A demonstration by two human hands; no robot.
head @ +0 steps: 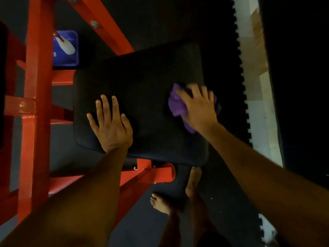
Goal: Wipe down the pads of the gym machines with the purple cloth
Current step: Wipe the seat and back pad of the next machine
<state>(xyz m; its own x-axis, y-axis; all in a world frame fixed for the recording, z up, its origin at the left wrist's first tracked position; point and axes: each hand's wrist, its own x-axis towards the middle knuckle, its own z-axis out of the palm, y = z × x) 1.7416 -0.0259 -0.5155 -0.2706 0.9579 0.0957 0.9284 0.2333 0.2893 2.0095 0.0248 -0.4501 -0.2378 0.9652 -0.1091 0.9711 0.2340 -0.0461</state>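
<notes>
A black padded seat (142,82) of an orange-framed gym machine fills the middle of the view. My left hand (110,125) lies flat on the pad's near left part, fingers straight and spread. Near the pad's right edge, my right hand (199,106) presses a bunched purple cloth (177,104) onto the pad, fingers spread over it. Part of the cloth is hidden under the hand.
The orange steel frame (35,86) stands at the left and runs under the pad. A blue bucket (66,49) with a white object in it sits behind the frame. My bare feet (178,196) stand on dark floor mats; a toothed mat edge (243,86) borders pale floor at right.
</notes>
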